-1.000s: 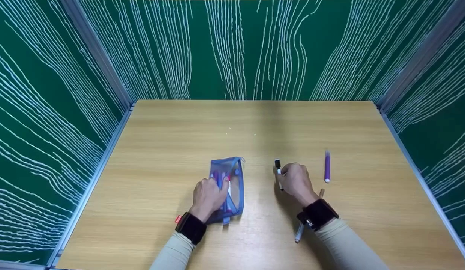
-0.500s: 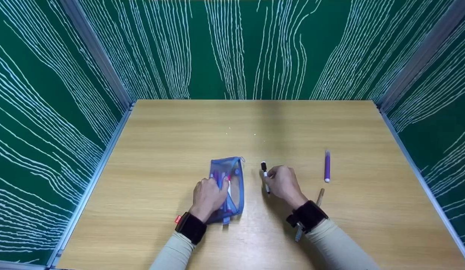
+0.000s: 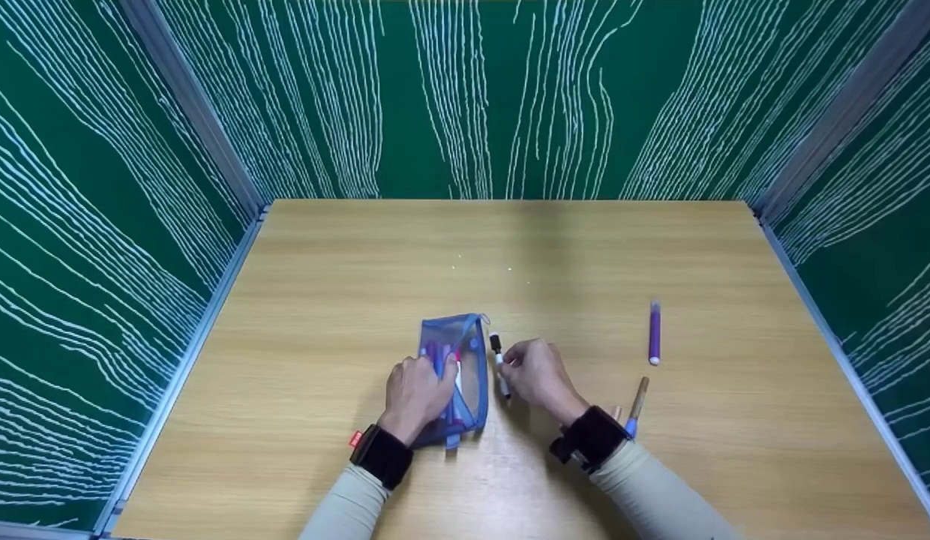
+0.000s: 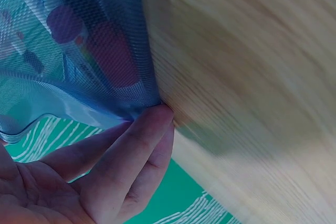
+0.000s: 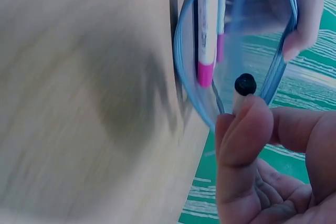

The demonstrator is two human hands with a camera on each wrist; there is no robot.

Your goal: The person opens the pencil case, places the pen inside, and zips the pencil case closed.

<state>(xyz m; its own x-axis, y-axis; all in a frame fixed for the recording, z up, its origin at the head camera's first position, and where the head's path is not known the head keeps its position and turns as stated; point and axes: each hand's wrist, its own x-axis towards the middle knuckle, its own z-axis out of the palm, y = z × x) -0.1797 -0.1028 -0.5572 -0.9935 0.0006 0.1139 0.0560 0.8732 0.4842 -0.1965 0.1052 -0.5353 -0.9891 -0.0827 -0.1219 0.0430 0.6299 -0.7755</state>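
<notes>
My left hand [image 3: 416, 394] pinches a blue mesh pencil case [image 3: 473, 386] lying on the table. Its fingertips grip the mesh edge in the left wrist view. Several markers are inside the case, among them one with a pink end [image 5: 206, 74]. Between thumb and fingers, my right hand [image 3: 540, 373] pinches a whiteboard marker [image 3: 496, 343] with a black cap, just right of the case. In the right wrist view, the marker's dark end [image 5: 245, 84] stands in front of the case's open mouth, whose blue rim [image 5: 180, 59] curves around it.
A purple marker [image 3: 655, 334] lies farther right on the wooden table [image 3: 345, 277]. Beside my right wrist lies a brown and blue marker [image 3: 639, 401]; another brownish tip [image 3: 616, 412] is mostly hidden there. Green walls with white lines surround three sides.
My right hand has moved left with the black-capped marker, from mid-table to beside the pencil case. My left hand and the case have stayed in place.
</notes>
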